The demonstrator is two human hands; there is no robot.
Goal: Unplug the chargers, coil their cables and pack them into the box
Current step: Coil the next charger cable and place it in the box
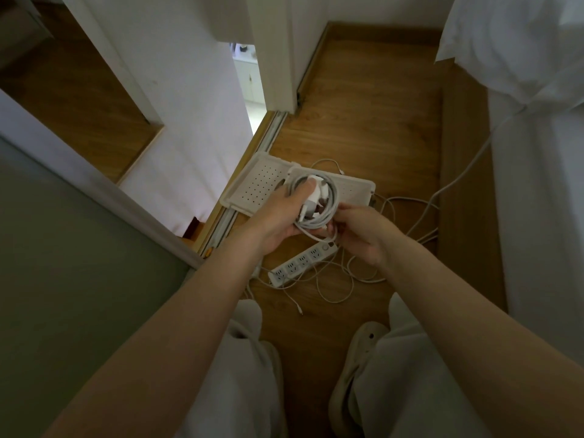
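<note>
1. Coil work was the step in hand, by my judgement: in the head view the left hand [279, 216] held a white charger [311, 192] with its cable [333, 191] wound in loops round it. The thumb pressed on the charger body and the fingers curled under the bundle.
2. The right hand [360, 235] pinched the lower edge of the loops, its fingers closed on the cable. I could not tell whether it held the free end.
3. The bundle hung in the air above the white perforated box [256, 184], which lay open on the wooden floor [363, 105]. Nothing seemed packed in the part that showed.
4. Nearer the person's feet lay a white power strip [297, 263], and the sockets in view seemed bare. Loose cables [336, 290] sprawled around and across it, so at least 1 more cable seemed left to coil.
5. The next move probably called for tucking the tail so the loops would not spring open. The bundle could then go down into the box, gripped by the left hand until it rested on the bottom.
</note>
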